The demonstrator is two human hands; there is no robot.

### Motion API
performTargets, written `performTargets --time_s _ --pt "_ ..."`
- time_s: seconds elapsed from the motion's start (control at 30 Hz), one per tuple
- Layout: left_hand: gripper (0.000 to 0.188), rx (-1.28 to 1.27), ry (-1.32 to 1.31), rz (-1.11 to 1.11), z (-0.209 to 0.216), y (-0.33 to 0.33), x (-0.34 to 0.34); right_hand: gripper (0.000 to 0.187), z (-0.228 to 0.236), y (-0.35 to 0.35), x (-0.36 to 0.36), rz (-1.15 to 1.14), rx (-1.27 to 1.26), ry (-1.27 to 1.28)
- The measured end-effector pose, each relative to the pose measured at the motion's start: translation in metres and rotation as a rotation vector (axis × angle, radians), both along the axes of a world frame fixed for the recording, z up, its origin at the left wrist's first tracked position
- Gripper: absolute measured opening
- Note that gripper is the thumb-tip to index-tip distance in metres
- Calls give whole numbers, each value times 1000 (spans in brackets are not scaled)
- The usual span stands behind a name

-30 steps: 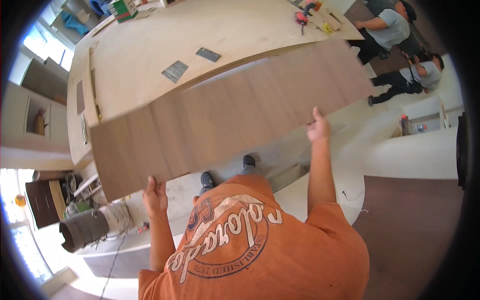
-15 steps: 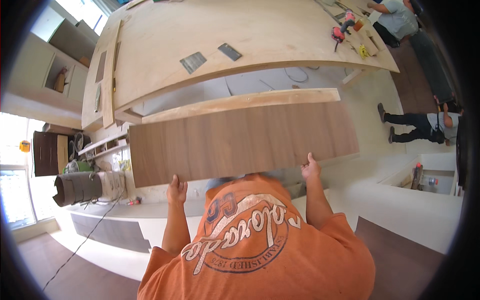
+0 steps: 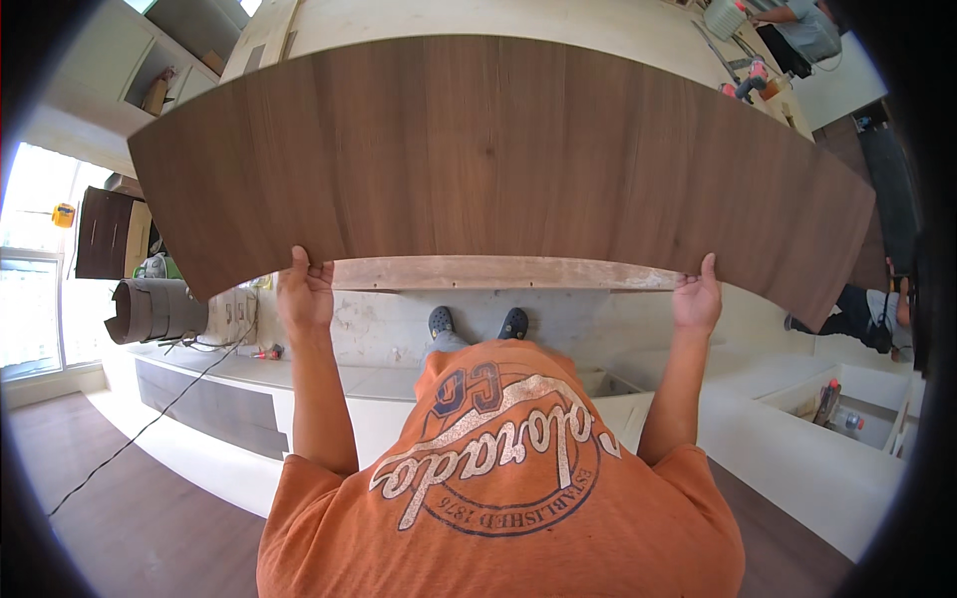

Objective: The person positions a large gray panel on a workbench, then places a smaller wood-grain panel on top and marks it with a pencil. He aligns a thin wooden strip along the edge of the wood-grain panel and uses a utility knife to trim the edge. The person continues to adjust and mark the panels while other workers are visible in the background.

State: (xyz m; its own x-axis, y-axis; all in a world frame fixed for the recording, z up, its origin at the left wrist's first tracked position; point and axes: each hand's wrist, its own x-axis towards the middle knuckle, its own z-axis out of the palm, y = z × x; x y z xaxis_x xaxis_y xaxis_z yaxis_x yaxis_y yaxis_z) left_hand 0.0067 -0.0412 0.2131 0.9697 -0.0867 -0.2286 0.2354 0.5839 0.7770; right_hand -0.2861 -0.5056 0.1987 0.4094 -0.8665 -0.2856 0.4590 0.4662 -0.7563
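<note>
A long brown wood-grain panel (image 3: 488, 159) stretches across the view in front of me, its face toward me. My left hand (image 3: 305, 291) grips its near edge left of the middle, thumb on top and the other fingers beneath. On the right, my right hand (image 3: 698, 297) holds the same edge in the same way. The panel covers most of the pale plywood worktable (image 3: 389, 22) behind it. Below the panel's near edge, a wooden rail (image 3: 498, 273) of the table shows.
A red cordless drill (image 3: 758, 75) lies at the table's far right, near a person (image 3: 802, 35). Another person (image 3: 867, 314) is partly hidden at right. A rolled sheet (image 3: 159, 311) and a black cable (image 3: 150, 429) are at left. An open compartment (image 3: 847, 404) holds tools.
The panel has come up and away from me over the table, looking larger and hiding the metal plates there. Both hands have risen with it and spread farther apart. My shoes now show.
</note>
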Motion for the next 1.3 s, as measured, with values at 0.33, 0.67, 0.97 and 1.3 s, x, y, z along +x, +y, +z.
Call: performTargets --time_s 0.33,0.67,0.97,1.3 --pt "29 247 647 11 -193 61 -75 21 -215 34 -68 -22 420 444" --pt "43 1642 60 -689 -117 51 -104 55 -165 58 -105 182 -818 1570" --pt "82 2122 -673 -846 -135 22 -76 64 -133 38 -78 457 -1560 1595" --pt "65 1990 -791 -776 -108 40 -61 35 -84 12 -75 382 -1646 1287"
